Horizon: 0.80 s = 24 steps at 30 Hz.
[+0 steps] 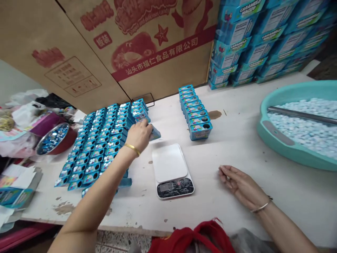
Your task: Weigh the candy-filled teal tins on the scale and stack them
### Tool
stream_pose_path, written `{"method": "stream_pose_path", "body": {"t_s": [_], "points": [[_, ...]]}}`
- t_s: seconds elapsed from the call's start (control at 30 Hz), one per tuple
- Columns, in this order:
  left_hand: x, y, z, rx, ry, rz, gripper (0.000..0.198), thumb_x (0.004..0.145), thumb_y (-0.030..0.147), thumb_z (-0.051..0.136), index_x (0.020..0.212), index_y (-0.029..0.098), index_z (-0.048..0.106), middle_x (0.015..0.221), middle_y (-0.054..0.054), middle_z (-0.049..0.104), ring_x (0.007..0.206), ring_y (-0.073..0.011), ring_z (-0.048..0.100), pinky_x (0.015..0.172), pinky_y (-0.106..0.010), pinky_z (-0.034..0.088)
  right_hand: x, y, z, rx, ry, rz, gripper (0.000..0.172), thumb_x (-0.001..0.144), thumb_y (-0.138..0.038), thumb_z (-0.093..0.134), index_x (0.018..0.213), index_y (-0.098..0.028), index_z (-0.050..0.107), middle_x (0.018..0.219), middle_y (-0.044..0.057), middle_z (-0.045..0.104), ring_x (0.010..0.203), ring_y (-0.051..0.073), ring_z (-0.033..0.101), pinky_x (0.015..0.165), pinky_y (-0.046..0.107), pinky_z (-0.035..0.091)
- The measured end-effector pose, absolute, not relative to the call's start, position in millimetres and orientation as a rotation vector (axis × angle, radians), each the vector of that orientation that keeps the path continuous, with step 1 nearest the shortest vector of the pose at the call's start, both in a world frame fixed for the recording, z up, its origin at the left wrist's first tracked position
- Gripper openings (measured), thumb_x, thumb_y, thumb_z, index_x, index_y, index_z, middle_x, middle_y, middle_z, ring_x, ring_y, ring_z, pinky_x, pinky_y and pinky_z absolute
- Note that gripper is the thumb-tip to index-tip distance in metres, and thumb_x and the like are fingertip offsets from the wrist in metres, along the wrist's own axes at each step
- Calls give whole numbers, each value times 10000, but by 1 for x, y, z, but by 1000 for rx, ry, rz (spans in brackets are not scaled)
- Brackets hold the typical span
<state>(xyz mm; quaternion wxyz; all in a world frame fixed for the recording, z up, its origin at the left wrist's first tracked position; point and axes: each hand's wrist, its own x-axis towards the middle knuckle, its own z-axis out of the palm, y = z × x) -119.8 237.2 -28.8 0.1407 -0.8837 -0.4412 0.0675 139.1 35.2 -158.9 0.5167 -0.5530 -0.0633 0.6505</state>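
My left hand (pixel 139 136) is shut on a small blue candy tin (pixel 155 134) at the right edge of a dense block of upright blue tins (pixel 97 149). Each tin has a round hole in its top, and several show shiny contents. My right hand (pixel 242 186) lies relaxed on the white table (pixel 110 211), holding nothing. Between my hands stands a white digital kitchen scale (pixel 170 172) with nothing on it. A shorter double line of blue tins (pixel 196 114) stands beyond the scale.
A teal basin (pixel 289 156) of pale blue candies holds a metal bar at the right. A red bowl (pixel 56 138) of shiny blue pieces sits at the left among plastic bags. Flattened cardboard (pixel 158 73) and stacked blue cartons (pixel 252 45) rise behind the table.
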Motion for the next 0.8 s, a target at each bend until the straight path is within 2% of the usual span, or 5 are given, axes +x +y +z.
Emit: {"method": "stream_pose_path", "body": {"t_s": [0.13,0.3,0.53,0.63,0.8], "points": [[-93,171,-15,-2705,-1118,402,162,854,299,515,883,174,616,900,-82,571,818,-224,566,655,-325,412,138,31,-150,-1231,-40,1600,252,628,-155,760,850,-133,643,786,69,692,733,117,645,653,153,536],[-74,144,-27,-2764,-1132,554,164,870,254,485,914,157,610,956,-92,589,870,-237,581,683,-337,431,131,17,-145,-1296,-132,1674,254,687,-125,716,916,-124,606,839,109,712,826,150,675,745,184,543],[-117,137,-22,-2830,-1382,-265,269,839,401,559,969,167,530,969,-64,592,866,-188,570,743,-309,453,124,-7,-147,-1381,-447,1819,338,692,-422,720,842,-148,590,668,2,639,470,56,548,369,132,362],[-153,123,-41,-2755,-1655,-677,219,866,388,518,909,174,527,874,-33,590,796,-142,572,702,-262,455,120,-10,-147,-1483,-618,1797,409,678,-517,689,819,-149,581,655,5,623,420,55,500,346,159,308],[-202,89,-106,-2669,-2166,-673,209,848,373,526,793,172,549,764,-14,598,657,-117,557,589,-229,430,117,1,-134,-1576,-881,1641,455,686,-570,643,868,-159,575,628,6,594,428,92,497,396,219,339]]}}
